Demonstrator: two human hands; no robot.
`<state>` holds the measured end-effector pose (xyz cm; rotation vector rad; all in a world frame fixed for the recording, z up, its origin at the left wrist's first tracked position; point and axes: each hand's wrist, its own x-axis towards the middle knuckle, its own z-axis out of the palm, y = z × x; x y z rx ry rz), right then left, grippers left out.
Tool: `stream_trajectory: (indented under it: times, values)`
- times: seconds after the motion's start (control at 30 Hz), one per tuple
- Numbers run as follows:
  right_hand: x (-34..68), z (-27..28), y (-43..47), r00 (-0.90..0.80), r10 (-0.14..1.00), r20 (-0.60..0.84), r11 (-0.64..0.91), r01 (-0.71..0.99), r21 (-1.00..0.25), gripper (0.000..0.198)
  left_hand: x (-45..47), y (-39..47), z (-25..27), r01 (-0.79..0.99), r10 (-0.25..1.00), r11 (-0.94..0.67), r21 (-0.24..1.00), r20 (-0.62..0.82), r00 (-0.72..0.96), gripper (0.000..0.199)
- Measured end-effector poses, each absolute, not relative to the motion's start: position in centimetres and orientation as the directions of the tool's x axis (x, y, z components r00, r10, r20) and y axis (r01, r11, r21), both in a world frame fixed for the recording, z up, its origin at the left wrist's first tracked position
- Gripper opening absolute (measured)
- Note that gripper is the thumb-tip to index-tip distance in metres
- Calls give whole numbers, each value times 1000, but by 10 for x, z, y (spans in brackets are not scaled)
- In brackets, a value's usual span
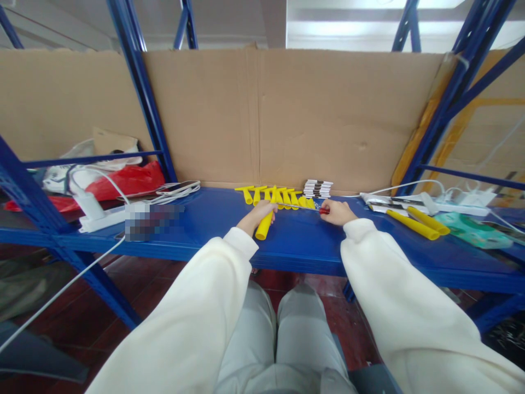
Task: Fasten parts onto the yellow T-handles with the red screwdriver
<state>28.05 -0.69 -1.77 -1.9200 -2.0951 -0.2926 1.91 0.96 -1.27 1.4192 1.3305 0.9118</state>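
My left hand (pixel 262 212) is closed around a yellow tube (pixel 263 227), its wide round end toward me over the blue shelf. Closed too, my right hand (pixel 337 212) grips the red end of a thin metal tool (pixel 301 207), which looks like a screwdriver. The shaft points left, to my left hand; whether its tip touches the yellow tube is hidden by the fingers. Just behind both hands stretches a row of several yellow T-shaped pieces (pixel 248 196). A stack of small black-and-white packs (pixel 318 188) stands beyond my right hand.
Two yellow tubes (pixel 412 224) lie at the right, near a green plastic packet (pixel 473 230) and a white power strip (pixel 459 205). Another power strip (pixel 102 219), cables and a red bag (pixel 127 180) are at the left. Cardboard (pixel 307 115) walls the back; blue posts (pixel 143 93) flank it.
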Motion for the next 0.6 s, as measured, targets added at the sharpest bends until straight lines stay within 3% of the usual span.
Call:
stream_trajectory:
  times: [0.6]
  values:
    - [279, -16, -9, -56, 948, 315, 64, 998, -15, 7, 19, 10, -14, 287, 989, 32, 958, -72, 129, 15]
